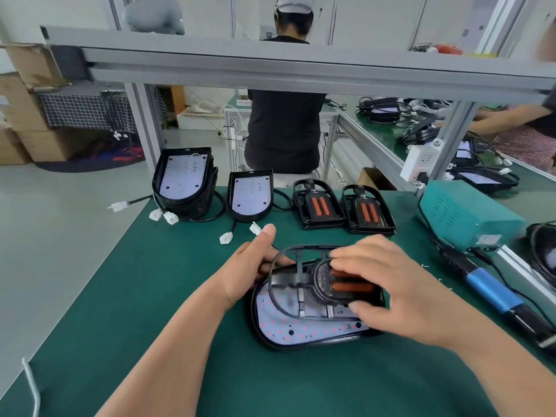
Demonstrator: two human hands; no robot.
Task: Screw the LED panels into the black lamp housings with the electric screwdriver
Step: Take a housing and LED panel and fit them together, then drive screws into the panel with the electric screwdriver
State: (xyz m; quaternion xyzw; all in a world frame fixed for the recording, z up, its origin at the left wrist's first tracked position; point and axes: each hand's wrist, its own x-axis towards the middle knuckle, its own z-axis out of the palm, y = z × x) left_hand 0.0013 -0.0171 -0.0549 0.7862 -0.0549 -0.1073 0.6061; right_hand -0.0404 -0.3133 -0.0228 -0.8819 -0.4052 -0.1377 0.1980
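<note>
A black lamp housing [264,341] lies on the green mat in front of me, with a white LED panel [281,326] dotted red inside it. Over the panel sits a black frame part with two orange cylinders [352,286]. My left hand [255,266] grips the housing's far left edge, thumb raised. My right hand [388,284] holds the black frame part from above, fingers curled over its right end. The electric screwdriver [493,291], blue-bodied, lies on the mat at the right, untouched.
At the back of the mat stand a stack of housings with panels [183,182], a single housing [250,195] and two black frame parts [319,206] [368,212]. White cable plugs [225,237] lie nearby. A teal power box [463,215] sits right. A person sits beyond the bench.
</note>
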